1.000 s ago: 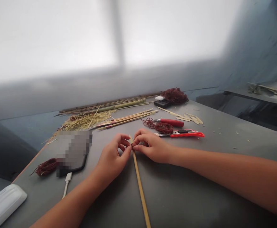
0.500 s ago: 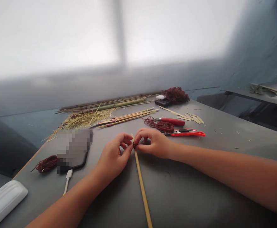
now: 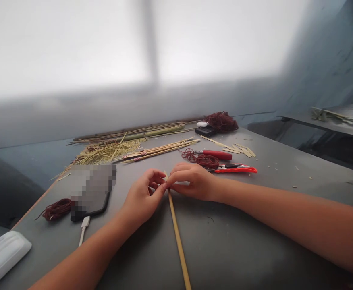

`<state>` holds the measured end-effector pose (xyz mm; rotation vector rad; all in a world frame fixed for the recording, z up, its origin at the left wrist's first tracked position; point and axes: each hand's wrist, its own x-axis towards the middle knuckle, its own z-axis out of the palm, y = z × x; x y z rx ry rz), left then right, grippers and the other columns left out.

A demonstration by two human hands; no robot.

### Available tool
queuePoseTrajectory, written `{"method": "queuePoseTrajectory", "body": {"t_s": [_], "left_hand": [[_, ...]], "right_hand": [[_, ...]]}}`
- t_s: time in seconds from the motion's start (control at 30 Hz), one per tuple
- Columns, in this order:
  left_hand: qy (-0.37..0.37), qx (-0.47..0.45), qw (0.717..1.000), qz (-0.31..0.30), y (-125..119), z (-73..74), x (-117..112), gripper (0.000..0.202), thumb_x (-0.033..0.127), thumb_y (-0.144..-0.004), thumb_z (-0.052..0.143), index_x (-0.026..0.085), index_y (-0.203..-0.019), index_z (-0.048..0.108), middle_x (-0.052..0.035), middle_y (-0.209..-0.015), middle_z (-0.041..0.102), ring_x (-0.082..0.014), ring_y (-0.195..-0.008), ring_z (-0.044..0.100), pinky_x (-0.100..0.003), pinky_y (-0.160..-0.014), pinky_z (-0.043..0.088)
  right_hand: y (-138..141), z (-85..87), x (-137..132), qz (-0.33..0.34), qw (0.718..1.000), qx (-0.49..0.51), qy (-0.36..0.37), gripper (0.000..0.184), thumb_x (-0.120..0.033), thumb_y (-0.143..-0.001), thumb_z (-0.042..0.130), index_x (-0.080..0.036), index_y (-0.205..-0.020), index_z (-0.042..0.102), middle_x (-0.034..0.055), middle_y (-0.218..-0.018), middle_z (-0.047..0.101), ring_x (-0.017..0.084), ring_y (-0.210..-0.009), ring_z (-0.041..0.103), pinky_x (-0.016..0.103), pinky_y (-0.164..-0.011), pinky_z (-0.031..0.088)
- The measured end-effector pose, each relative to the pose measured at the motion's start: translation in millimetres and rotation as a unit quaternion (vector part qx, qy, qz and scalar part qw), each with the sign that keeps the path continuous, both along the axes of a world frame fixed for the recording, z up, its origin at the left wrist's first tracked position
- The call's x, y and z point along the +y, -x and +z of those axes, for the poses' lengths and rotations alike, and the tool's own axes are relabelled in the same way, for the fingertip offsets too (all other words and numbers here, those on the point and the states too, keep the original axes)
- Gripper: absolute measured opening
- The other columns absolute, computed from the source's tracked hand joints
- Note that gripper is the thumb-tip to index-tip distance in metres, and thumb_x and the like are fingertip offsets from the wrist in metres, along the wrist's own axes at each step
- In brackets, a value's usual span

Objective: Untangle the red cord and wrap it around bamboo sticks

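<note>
"Pale stick (image 3: 179,241), bamboo by the look of it; where is it placed?"

"Centre; its upper end is pinched at the fingertips; the shaft slants down and is cut off by the bottom edge; whether the grey table (image 3: 225,249) is touched along the length cannot be told."

"Fingers?"

"Left hand (image 3: 142,199): thumb and forefinger closed on the stick just below its tip (image 3: 165,176), other fingers loosely curled; right hand (image 3: 196,183): thumb and forefinger set against the same spot; whether they are gripping or only touching is hidden."

"Handling guess?"

"Light, stiff, probably a little springy over that length; smooth, so easily rolled between fingers; tip looks the weakest part, likely to be split or bent if squeezed sideways."

"Best hold?"

"Just below the tip, as is being done by the left; a second hold could be taken mid-shaft if the long end is swinging; the tip itself is better left unpressed."

"Nearby, quick?"

"Dark red cord (image 3: 208,161), red-handled tool (image 3: 217,154) and orange-red cutter (image 3: 238,169) are laid just beyond the right hand; more sticks (image 3: 161,150) are laid farther back, beside straw-coloured shavings (image 3: 110,151)."
</note>
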<state>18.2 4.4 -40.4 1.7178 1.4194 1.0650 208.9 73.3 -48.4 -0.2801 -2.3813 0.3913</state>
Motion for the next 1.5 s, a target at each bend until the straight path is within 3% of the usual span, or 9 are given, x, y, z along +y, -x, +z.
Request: {"method": "queuePoseTrajectory", "body": {"t_s": [0.4,0.63,0.73,0.83,1.07,1.3,1.5], "left_hand": [[0.007,-0.005,1.0,0.001,-2,1.6,-1,0.024,0.039,-0.077,0.063,0.021,-0.093,0.06,-0.0024,-0.081,0.069,-0.018,-0.07,0.064,-0.031,-0.064,0.048],[0.007,-0.014,1.0,0.001,-2,0.7,0,0.022,0.037,-0.076,0.066,0.021,-0.09,0.061,-0.0012,-0.077,0.069,-0.0178,-0.069,0.064,-0.029,-0.062,0.048],[0.004,-0.013,1.0,-0.001,-1,-0.4,1,0.021,0.036,-0.077,0.065,0.021,-0.091,0.061,-0.0014,-0.078,0.07,-0.0181,-0.069,0.065,-0.03,-0.063,0.049],[0.005,-0.011,1.0,-0.006,-1,-0.5,1,0.02,0.036,-0.078,0.064,0.021,-0.091,0.061,-0.0016,-0.077,0.07,-0.0179,-0.068,0.065,-0.03,-0.063,0.049],[0.047,-0.063,0.996,0.029,4,2.8,3,0.026,0.038,-0.074,0.065,0.02,-0.091,0.061,-0.0027,-0.081,0.071,-0.02,-0.079,0.068,-0.032,-0.073,0.051],[0.085,-0.062,0.989,0.107,22,-4.3,14,0.017,0.025,-0.068,0.062,0.024,-0.083,0.055,0.006,-0.062,0.057,-0.0155,-0.056,0.059,-0.027,-0.054,0.043],[0.085,-0.065,0.987,0.116,21,-7.1,16,0.016,0.024,-0.068,0.062,0.024,-0.079,0.05,0.007,-0.064,0.056,-0.0141,-0.054,0.06,-0.027,-0.057,0.046]], "right_hand": [[4,4.3,-8,-0.079,0.985,0.026,0.152,0.008,-0.011,-0.081,0.06,-0.017,-0.08,0.064,0.0013,-0.078,0.07,0.013,-0.072,0.063,0.024,-0.069,0.051],[8,0.3,-9,-0.074,0.97,0.044,0.226,0.006,-0.012,-0.076,0.061,-0.018,-0.077,0.06,-0.0004,-0.074,0.067,0.012,-0.069,0.063,0.022,-0.064,0.051],[9,-2.2,-7,-0.063,0.967,0.049,0.242,0.011,-0.011,-0.077,0.057,-0.017,-0.085,0.063,0.0004,-0.075,0.067,0.012,-0.068,0.064,0.023,-0.064,0.052],[8,-2.4,-5,-0.054,0.969,0.05,0.238,0.019,-0.011,-0.079,0.057,-0.016,-0.093,0.069,0.0024,-0.079,0.07,0.014,-0.072,0.066,0.025,-0.068,0.054],[4,0.7,-2,-0.042,0.98,0.046,0.188,0.019,-0.014,-0.087,0.059,-0.018,-0.088,0.077,0.0058,-0.088,0.072,0.014,-0.078,0.066,0.026,-0.07,0.054],[-11,12.3,8,-0.072,0.987,-0.04,0.135,0.024,-0.007,-0.085,0.058,-0.02,-0.081,0.077,0.0042,-0.085,0.07,0.015,-0.076,0.065,0.028,-0.072,0.052],[-14,21.5,5,-0.087,0.985,-0.054,0.142,0.02,-0.011,-0.085,0.06,-0.02,-0.082,0.077,0.0055,-0.093,0.071,0.016,-0.081,0.066,0.029,-0.075,0.053]]}}
